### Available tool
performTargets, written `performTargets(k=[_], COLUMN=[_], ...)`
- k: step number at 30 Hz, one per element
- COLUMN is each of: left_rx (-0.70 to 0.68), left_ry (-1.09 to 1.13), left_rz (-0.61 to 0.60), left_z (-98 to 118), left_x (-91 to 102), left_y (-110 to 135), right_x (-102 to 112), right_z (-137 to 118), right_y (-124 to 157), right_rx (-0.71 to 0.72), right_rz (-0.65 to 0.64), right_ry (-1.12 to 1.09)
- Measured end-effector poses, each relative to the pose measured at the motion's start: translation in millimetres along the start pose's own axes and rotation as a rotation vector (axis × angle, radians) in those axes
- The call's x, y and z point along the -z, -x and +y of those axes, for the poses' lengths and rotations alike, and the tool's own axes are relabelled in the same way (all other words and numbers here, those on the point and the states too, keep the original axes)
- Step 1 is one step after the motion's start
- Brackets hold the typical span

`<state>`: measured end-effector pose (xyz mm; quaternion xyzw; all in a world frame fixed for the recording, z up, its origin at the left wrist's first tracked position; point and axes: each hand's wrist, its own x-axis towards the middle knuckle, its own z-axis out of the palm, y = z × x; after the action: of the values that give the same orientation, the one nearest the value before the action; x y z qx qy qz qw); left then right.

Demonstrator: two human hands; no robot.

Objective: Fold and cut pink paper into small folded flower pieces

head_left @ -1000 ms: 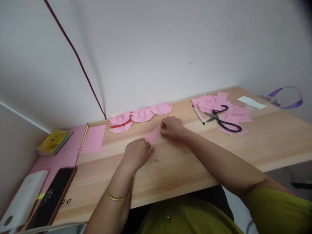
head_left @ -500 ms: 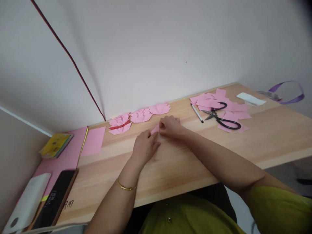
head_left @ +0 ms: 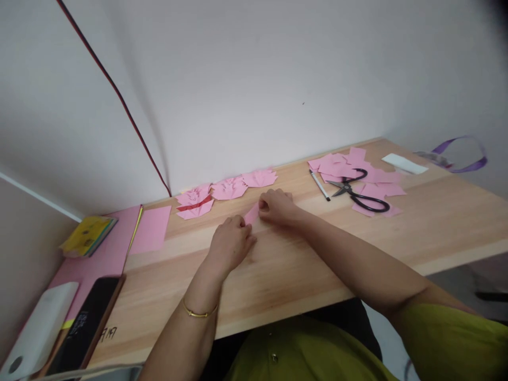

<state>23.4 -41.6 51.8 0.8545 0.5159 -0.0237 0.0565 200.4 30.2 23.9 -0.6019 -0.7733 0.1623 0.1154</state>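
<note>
A small piece of pink paper (head_left: 251,213) lies low over the wooden table between my two hands. My right hand (head_left: 277,206) is closed, its fingertips pinching the paper's right end. At the paper's left end, my left hand (head_left: 232,241) has its fingers bent together on the edge; a gold bracelet circles that wrist. Both hands hide much of the paper. Behind them, along the wall, sit several folded pink paper pieces (head_left: 229,188), one with a red strip (head_left: 194,203) across it.
On the right are black-handled scissors (head_left: 367,202), a white pen (head_left: 319,185), a pile of pink paper pieces (head_left: 337,165) and a white strip (head_left: 405,164). At left lie pink sheets (head_left: 150,228), a yellow packet (head_left: 88,235), a black phone (head_left: 85,323) and a white device (head_left: 42,328).
My left hand has shifted slightly left and down, so more of the pink paper shows between the hands. My right hand stays nearly in place, still pinching. The view has moved a little.
</note>
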Motion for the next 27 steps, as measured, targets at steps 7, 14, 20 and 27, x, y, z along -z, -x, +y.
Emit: performTargets(k=[7,14,20,27], left_rx=[0.038,0.075,0.198,0.289], left_ry=[-0.036,-0.017,0.081,0.068], left_rz=[-0.086,-0.147,-0.099,0.136], left_z=[-4,-7,-11,-16], left_x=[10.8,20.5,14.4,-7.1], left_y=[9,16,11,-1], right_x=[-4,1,0,-1], right_z=[2,0,0,1], right_y=[-2,1,1,0], right_rx=[0.010,0.007,0.015,0.028], right_rz=[0.010,-0.008,-0.009,0.006], right_ry=[-0.003,0.016,0.020,0.004])
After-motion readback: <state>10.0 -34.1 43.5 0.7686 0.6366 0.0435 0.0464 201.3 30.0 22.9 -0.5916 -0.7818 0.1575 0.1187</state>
